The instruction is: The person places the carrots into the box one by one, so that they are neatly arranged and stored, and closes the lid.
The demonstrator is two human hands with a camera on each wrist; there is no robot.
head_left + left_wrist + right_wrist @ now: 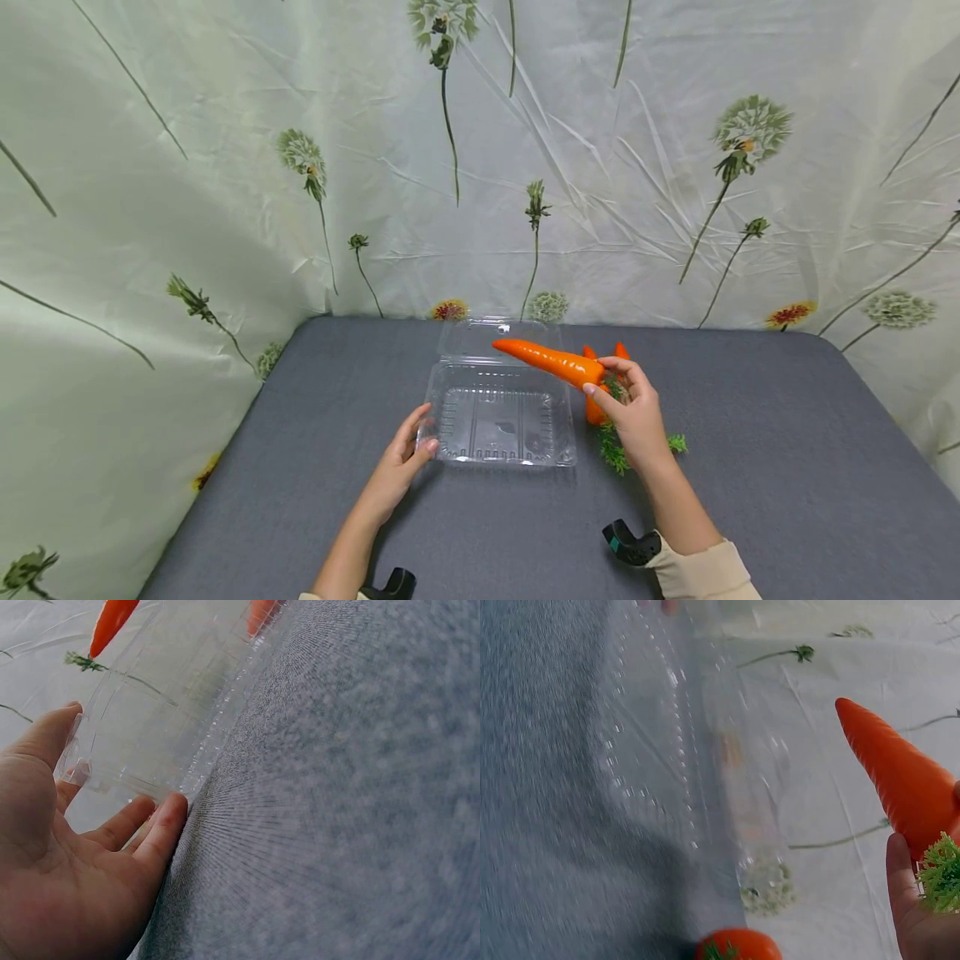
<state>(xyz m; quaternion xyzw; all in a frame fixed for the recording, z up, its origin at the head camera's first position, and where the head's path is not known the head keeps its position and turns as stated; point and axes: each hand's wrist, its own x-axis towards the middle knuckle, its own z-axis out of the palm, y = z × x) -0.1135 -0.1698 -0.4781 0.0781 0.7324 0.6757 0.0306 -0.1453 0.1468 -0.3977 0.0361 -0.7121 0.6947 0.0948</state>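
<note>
My right hand (636, 412) grips an orange carrot (551, 360) by its thick end, near the green leafy top (941, 874). The carrot is held above the right side of an open clear plastic container (495, 417), its narrow tip pointing left. At the container's left edge is my left hand (401, 462), thumb at the front corner and fingers along the side wall. In the left wrist view, the left hand (90, 847) holds the rim and side of the plastic. More carrots (595, 410) lie right of the container, partly hidden behind my right hand.
The container's lid (480, 337) is folded back toward the floral curtain (600, 167) behind the grey table (750, 467). Green carrot leaves (613, 454) spread on the table beside the right forearm. Black devices (630, 543) are worn at both wrists.
</note>
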